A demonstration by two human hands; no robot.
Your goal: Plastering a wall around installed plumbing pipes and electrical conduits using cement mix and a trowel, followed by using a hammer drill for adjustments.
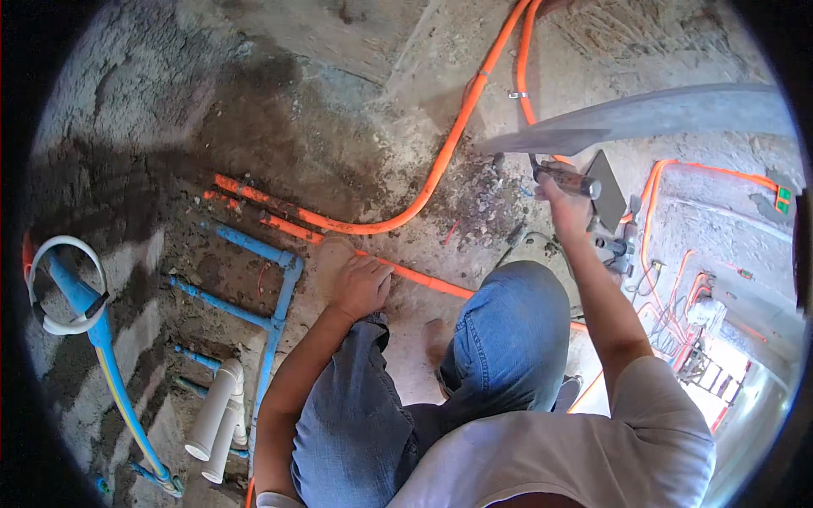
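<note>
In my right hand point(566, 203) is the dark cylindrical handle of a trowel point(584, 184), raised over the rubble; a thin metal shank shows at the handle's left end. My fingers are closed round it. A long grey blade-like strip point(542, 140) lies just above, but I cannot tell where the trowel's blade ends. My left hand point(362, 281) rests by my left knee, close to an orange conduit point(423, 279), its fingers loosely bent and nothing seen in them. Grey rubble and mortar bits point(484, 195) are heaped on the floor left of the trowel.
A second orange conduit point(440, 161) curves along the floor and up the wall. On the left are blue water pipes point(284, 292), white pipe stubs point(213, 411) and a blue pipe with a white ring point(72, 288). A grey rectangular plate point(608, 193) stands behind my right hand.
</note>
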